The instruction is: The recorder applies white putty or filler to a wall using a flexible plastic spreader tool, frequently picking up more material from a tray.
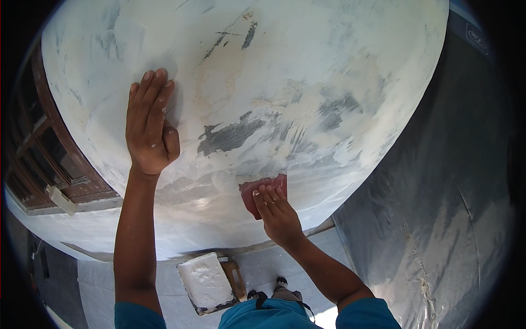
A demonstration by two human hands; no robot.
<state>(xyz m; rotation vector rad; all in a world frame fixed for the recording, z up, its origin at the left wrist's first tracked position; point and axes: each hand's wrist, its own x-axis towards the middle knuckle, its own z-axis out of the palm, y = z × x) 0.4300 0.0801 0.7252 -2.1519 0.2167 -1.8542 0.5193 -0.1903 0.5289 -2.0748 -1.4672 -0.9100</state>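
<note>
A curved-looking wall fills the view, coated in pale filler with bare grey patches and scratch marks. My left hand lies flat against it at the upper left, fingers stretched upward and holding nothing. Lower and to the right, my right hand presses a reddish sheet of sandpaper against the wall. Its fingers lie over the sheet, and the part under them is hidden. White specks dot both hands.
A brown-framed window is at the left, with a pale block on its sill. Below stands a tray of white paste beside a brown board with a handle slot. Dark plastic sheeting covers the right side.
</note>
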